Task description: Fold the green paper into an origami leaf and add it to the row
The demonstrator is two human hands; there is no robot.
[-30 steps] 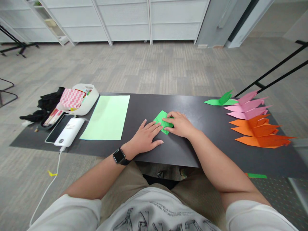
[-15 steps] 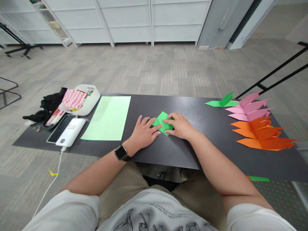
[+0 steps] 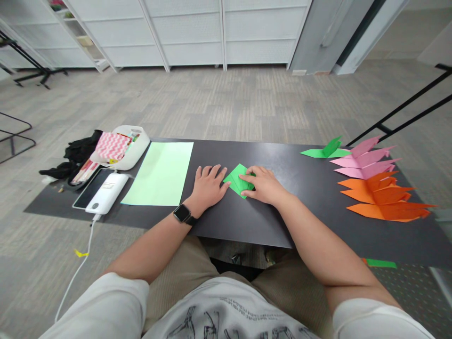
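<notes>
"How does our green paper (image 3: 236, 178) look?"
"Creased, diamond-shaped, lying on the dark table (image 3: 243, 223)."
"Our hands?"
"Our right hand (image 3: 263, 184) curls over its right side, pinching or not we can't tell; our left hand (image 3: 209, 189) spreads by its left corner."

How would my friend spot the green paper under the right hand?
Find the long dark table and look at its middle. The right hand rests on a small folded green paper there. It's brighter than the pale green sheet and, unlike the winged green paper, has a hand on it.
</notes>
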